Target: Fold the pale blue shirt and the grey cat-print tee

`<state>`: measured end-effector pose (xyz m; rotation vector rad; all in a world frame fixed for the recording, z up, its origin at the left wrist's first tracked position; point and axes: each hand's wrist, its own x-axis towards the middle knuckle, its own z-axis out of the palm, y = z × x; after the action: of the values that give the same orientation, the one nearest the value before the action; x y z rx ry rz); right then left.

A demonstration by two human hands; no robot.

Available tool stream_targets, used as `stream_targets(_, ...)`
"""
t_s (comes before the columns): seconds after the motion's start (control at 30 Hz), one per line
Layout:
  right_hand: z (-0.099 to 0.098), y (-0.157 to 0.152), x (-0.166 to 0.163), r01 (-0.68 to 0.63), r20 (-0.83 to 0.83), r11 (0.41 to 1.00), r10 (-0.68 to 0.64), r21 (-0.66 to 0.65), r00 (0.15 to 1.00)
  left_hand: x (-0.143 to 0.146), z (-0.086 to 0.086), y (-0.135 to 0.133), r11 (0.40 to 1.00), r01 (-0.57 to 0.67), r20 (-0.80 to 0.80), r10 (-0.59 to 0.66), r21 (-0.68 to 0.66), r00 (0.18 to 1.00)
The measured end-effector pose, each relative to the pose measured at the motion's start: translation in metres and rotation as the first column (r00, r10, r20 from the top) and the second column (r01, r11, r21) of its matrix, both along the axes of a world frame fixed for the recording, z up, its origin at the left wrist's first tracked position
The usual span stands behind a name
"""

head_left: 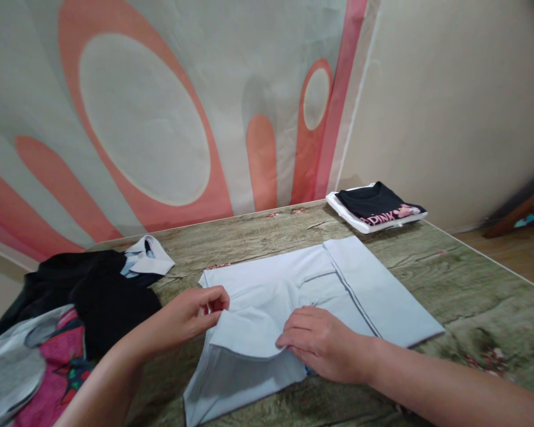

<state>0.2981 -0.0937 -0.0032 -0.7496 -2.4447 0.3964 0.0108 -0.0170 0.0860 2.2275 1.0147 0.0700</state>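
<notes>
A white shirt (267,296) lies partly folded on the table in front of me, one side turned over in a long flap on the right. My left hand (204,311) pinches the cloth at its left, near a raised sleeve-like part. Lower and to the right, my right hand (318,344) grips the hem of that same lifted part, fingers curled over the edge. Between the two hands the cloth bulges up off the layer below. A small blue patch shows just under my right hand; what it belongs to is hidden.
At the table's (427,273) far right corner lies a folded stack with a black printed T-shirt (374,204) on top. To the left are a black garment (111,290) with a white collar and a grey and pink garment (31,367). A patterned wall hanging (231,71) stands behind.
</notes>
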Motion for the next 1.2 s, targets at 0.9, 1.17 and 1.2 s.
stream_targets(0.9, -0.003, 0.001, 0.000, -0.056, -0.032, 0.997, 0.054, -0.048, 0.998, 0.027, -0.038, -0.001, 0.961, -0.276, 0.349, 0.249, 0.028, 0.903)
stream_targets(1.17, -0.004, 0.001, -0.002, 0.060, -0.032, 0.991, -0.064, -0.120, 0.997, 0.038, -0.059, 0.001, 0.915, -0.401, 0.511, 0.363, -0.040, 0.779)
stream_targets(1.2, -0.004, 0.001, -0.002, 0.063, -0.035, 0.990, -0.068, -0.123, 0.997, 0.040, -0.058, 0.002, 0.913, -0.404, 0.520, 0.368, -0.048, 0.770)
